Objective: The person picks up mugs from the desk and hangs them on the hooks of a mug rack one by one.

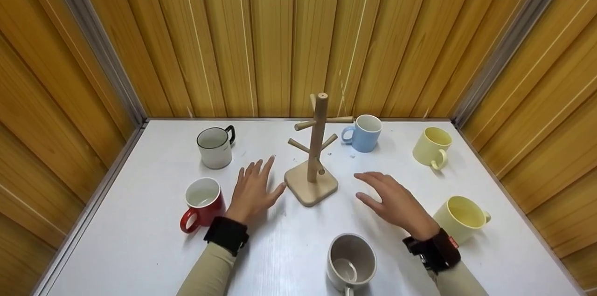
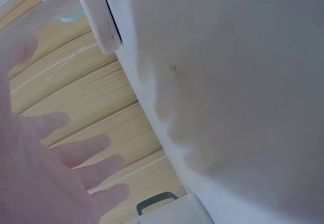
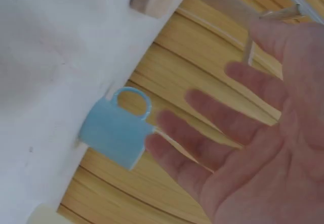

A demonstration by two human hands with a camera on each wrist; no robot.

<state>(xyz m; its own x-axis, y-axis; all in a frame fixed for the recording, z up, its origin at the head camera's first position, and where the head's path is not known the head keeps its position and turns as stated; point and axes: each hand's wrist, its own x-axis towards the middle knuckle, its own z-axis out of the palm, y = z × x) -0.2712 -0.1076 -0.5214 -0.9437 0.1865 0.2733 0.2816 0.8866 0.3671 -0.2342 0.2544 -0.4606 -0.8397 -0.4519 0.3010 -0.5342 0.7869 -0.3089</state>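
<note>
A wooden mug tree (image 1: 317, 147) with bare pegs stands upright on its square base in the middle of the white table. My left hand (image 1: 254, 193), fingers spread and holding nothing, is just left of that base; in the left wrist view its palm (image 2: 40, 178) shows. To the base's right, my right hand (image 1: 394, 200) has its fingers extended, also with nothing in it. Nearest the left hand is a red mug (image 1: 212, 207). A grey mug (image 1: 350, 258) stands at the front, and a light blue mug (image 3: 116, 133) appears beyond the right fingers.
At the back left stands a white mug (image 1: 215, 151) with a black rim and handle. One yellow mug (image 1: 426, 151) is at the back right; another yellow mug (image 1: 454, 226) stands beside the right wrist. Wood-patterned walls (image 1: 270, 39) enclose the table (image 1: 140, 240).
</note>
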